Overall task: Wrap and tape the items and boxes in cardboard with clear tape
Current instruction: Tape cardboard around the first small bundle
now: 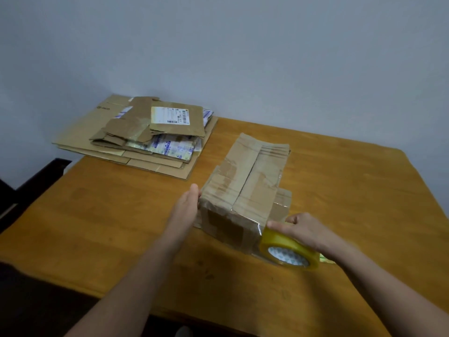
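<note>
A cardboard-wrapped bundle (245,188) lies on the wooden table (109,227), its near end covered with shiny clear tape. My left hand (188,206) presses flat against the bundle's left side, fingers straight. My right hand (303,227) grips a roll of clear yellowish tape (289,251) at the bundle's near right corner. A strip of tape runs from the roll onto the cardboard there.
A stack of flattened cardboard boxes (136,139) with shipping labels lies at the table's far left corner, overhanging the edge. A dark piece of furniture (31,183) stands to the left of the table. A grey wall rises behind.
</note>
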